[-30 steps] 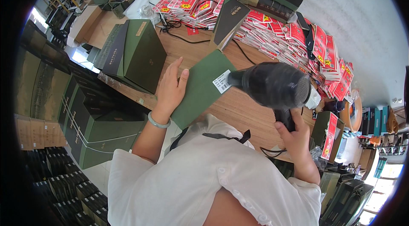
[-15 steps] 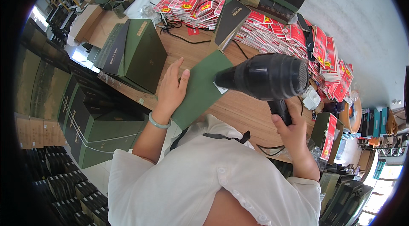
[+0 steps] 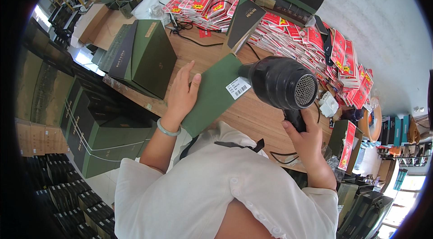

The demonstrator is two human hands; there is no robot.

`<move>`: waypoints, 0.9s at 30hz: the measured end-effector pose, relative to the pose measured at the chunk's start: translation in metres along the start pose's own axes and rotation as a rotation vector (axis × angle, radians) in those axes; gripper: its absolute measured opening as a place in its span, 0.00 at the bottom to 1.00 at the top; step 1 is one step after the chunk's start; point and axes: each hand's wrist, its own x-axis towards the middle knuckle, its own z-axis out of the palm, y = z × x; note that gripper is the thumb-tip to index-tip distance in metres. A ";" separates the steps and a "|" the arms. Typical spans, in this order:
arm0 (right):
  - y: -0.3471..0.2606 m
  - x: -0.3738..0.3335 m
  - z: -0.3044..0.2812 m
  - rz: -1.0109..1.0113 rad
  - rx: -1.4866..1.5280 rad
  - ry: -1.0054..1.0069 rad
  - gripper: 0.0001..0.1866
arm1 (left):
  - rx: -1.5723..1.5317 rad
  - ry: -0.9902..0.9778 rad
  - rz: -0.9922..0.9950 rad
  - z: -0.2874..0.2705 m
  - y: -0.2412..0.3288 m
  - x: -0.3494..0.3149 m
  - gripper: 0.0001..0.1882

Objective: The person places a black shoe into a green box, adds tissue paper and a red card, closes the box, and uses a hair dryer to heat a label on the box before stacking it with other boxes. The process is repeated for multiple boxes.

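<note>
Black plastic hair dryer (image 3: 282, 83): from the head view I see the right grip (image 3: 307, 134) wrapped around its handle (image 3: 294, 120), nozzle (image 3: 244, 71) towards a green rectangular box (image 3: 212, 92) above the brown wooden surface (image 3: 252, 115); left grip (image 3: 182, 92) loosely spread against it.

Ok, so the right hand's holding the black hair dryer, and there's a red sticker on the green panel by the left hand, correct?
Not quite: the head view shows the sticker on the green panel by the left hand is white, not red. The right hand holds the hair dryer.
</note>
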 end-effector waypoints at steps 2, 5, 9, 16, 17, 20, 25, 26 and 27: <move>0.001 0.000 -0.002 0.054 0.097 -0.009 0.32 | -0.006 -0.004 -0.006 0.000 0.000 0.000 0.28; 0.003 -0.003 0.002 -0.029 -0.002 0.030 0.31 | -0.006 -0.010 -0.004 0.000 0.001 0.000 0.28; 0.013 -0.006 0.000 -0.054 0.043 0.011 0.31 | 0.028 0.005 0.017 0.002 -0.003 0.001 0.27; 0.015 -0.015 -0.001 0.040 0.109 0.028 0.30 | 0.021 0.014 0.014 0.002 -0.005 0.001 0.28; 0.017 -0.017 -0.001 0.047 0.137 0.047 0.30 | 0.022 0.009 0.006 0.002 -0.004 0.001 0.28; 0.020 -0.022 -0.007 0.015 0.068 0.030 0.29 | 0.027 0.006 -0.020 0.001 -0.003 0.000 0.28; 0.015 -0.034 -0.012 0.078 0.025 -0.035 0.27 | 0.019 0.004 -0.017 0.001 -0.005 0.001 0.29; 0.014 -0.036 -0.013 0.062 -0.016 -0.057 0.27 | 0.014 0.001 -0.026 0.002 -0.004 0.001 0.29; 0.017 -0.039 -0.012 0.084 0.039 -0.045 0.27 | 0.012 -0.004 -0.033 0.001 -0.003 0.001 0.29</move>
